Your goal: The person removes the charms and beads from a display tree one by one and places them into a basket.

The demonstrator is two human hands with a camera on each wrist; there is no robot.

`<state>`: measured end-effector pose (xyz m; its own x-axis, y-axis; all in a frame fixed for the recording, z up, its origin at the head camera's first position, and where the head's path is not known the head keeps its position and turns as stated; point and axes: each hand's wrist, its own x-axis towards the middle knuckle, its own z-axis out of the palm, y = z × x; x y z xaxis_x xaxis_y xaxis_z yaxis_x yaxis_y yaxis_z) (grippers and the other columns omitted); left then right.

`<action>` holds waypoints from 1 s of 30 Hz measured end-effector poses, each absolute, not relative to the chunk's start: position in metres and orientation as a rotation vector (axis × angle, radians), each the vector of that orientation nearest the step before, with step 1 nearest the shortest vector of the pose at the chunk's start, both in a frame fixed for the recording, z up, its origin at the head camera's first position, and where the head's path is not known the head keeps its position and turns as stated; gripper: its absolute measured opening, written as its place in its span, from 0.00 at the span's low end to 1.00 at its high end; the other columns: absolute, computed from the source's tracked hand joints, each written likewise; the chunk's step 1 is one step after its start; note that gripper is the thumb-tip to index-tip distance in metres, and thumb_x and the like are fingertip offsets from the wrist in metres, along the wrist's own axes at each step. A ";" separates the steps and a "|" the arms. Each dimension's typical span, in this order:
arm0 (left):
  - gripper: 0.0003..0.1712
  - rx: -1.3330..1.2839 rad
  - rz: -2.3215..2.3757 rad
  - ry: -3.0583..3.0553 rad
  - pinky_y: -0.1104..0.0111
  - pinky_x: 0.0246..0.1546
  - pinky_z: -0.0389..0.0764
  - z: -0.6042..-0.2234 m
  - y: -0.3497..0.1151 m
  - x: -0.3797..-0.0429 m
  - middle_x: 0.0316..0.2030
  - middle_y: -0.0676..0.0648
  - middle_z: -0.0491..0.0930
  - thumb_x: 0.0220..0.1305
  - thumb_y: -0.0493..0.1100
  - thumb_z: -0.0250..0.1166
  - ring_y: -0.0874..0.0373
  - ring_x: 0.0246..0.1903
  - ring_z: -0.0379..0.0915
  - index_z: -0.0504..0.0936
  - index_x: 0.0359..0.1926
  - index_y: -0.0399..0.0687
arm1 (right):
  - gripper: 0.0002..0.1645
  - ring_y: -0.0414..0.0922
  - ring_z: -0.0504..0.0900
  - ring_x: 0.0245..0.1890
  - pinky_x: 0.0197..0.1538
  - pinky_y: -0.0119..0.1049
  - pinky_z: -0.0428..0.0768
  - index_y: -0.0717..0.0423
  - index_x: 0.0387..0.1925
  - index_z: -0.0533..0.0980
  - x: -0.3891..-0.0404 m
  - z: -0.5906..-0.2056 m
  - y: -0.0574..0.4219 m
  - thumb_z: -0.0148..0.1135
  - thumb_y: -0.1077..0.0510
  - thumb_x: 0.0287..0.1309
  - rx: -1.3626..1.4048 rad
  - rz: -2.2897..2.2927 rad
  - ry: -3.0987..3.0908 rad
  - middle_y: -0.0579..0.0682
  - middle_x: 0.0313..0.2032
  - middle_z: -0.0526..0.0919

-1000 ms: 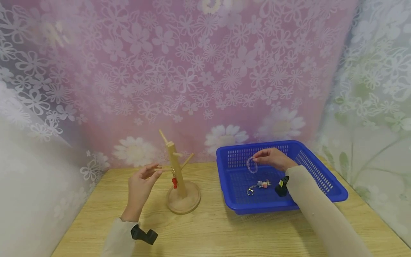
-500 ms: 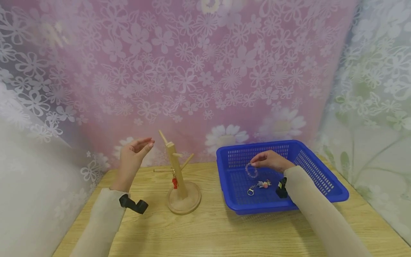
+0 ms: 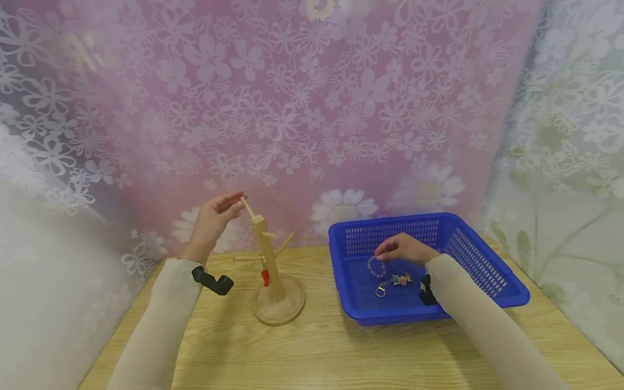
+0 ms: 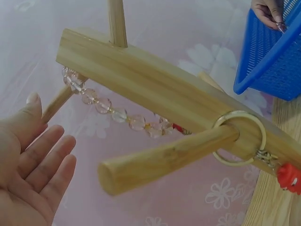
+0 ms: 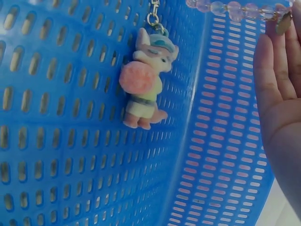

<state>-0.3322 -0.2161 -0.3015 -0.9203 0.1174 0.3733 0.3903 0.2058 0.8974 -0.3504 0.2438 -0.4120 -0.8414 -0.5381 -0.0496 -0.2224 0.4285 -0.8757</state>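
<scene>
My left hand [image 3: 214,219] pinches the tip of the top peg [image 4: 60,102] of a wooden stand [image 3: 273,271] between thumb and index finger; its other fingers are loosely extended. A pink clear-beaded bracelet [image 4: 120,115] hangs on that peg, against the post. From a lower peg [image 4: 164,162] a keychain with a gold ring [image 4: 217,150] and a red figure [image 3: 265,278] hangs. My right hand [image 3: 407,249] pinches a second beaded bracelet [image 3: 376,267] inside the blue basket [image 3: 351,311]. Below it, a keychain with a small animal figure [image 5: 148,84] lies on the basket floor.
Stand and basket are on a wood-grain table [image 3: 312,357], the stand left and the basket right. Bare pegs [image 3: 285,244] stick out from the post's right side. A pink flowered curtain [image 3: 292,135] hangs close behind.
My left hand has let go of the lower left peg, moved up and taken the top peg's tip. My right hand has shifted slightly left and down with the bracelet.
</scene>
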 end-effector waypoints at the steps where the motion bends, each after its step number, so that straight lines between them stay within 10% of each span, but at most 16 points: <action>1: 0.28 -0.506 -1.797 -2.252 0.76 0.47 0.76 -0.301 -0.215 -0.332 0.56 0.44 0.76 0.65 0.43 0.61 0.68 0.48 0.75 0.68 0.63 0.34 | 0.16 0.56 0.80 0.46 0.54 0.58 0.72 0.68 0.45 0.79 -0.351 -0.413 0.244 0.62 0.59 0.60 -0.654 -1.374 2.360 0.65 0.47 0.80; 11: 0.26 -0.611 -1.865 -2.273 0.69 0.49 0.77 -0.298 -0.213 -0.337 0.56 0.36 0.75 0.65 0.40 0.61 0.60 0.51 0.76 0.70 0.61 0.32 | 0.17 0.52 0.80 0.45 0.55 0.57 0.72 0.68 0.46 0.78 -0.352 -0.413 0.244 0.62 0.59 0.60 -0.657 -1.352 2.354 0.66 0.48 0.80; 30: 0.17 -0.590 -1.843 -2.231 0.77 0.49 0.74 -0.306 -0.230 -0.333 0.41 0.58 0.83 0.63 0.41 0.63 0.66 0.46 0.77 0.79 0.52 0.44 | 0.19 0.48 0.79 0.49 0.59 0.56 0.69 0.56 0.46 0.80 -0.341 -0.372 0.216 0.63 0.48 0.59 -0.644 -1.425 2.417 0.58 0.47 0.81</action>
<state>-0.3327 -0.2297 -0.3063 -0.9034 0.1824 0.3880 0.4155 0.1490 0.8973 -0.3415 0.2165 -0.3718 -0.8673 -0.4978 -0.0005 -0.2404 0.4198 -0.8752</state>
